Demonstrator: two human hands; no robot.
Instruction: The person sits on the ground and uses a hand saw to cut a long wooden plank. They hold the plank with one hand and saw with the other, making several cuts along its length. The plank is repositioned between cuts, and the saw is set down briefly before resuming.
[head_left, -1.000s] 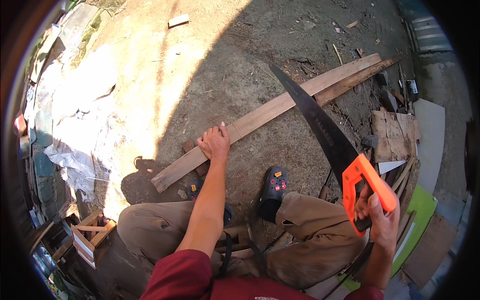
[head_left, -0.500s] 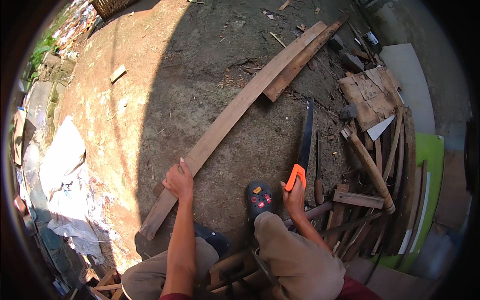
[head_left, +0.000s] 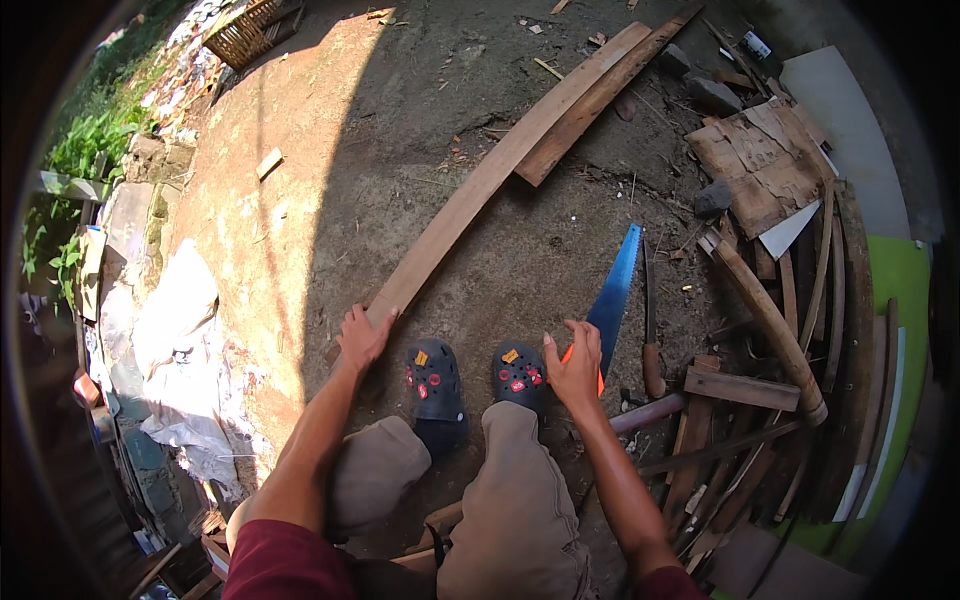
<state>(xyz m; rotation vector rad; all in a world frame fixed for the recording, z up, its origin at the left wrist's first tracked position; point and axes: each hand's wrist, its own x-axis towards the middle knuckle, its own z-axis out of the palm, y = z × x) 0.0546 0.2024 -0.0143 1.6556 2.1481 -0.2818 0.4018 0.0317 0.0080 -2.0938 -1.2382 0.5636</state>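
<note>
A long pale-brown wooden plank slants from near my left foot up to the far right. My left hand grips its near part, fingers across the top and thumb along the right edge; hand and forearm hide the near end. A thin pencil-like line crosses the plank just beyond my fingers. By my right foot, my right hand is closed round the orange handle of a handsaw, mostly hidden by the hand. The blade points away from me, its face shining blue.
A darker board lies beneath the plank's far end. Right of the saw lies a long thin blade with a wooden handle. Scrap timber, including a round pole, is heaped at the right. A white sack lies left.
My left hand has shifted slightly up along the plank. The saw has turned so its blade face catches the light, and its tip sits lower. The view has shifted and both feet now show.
</note>
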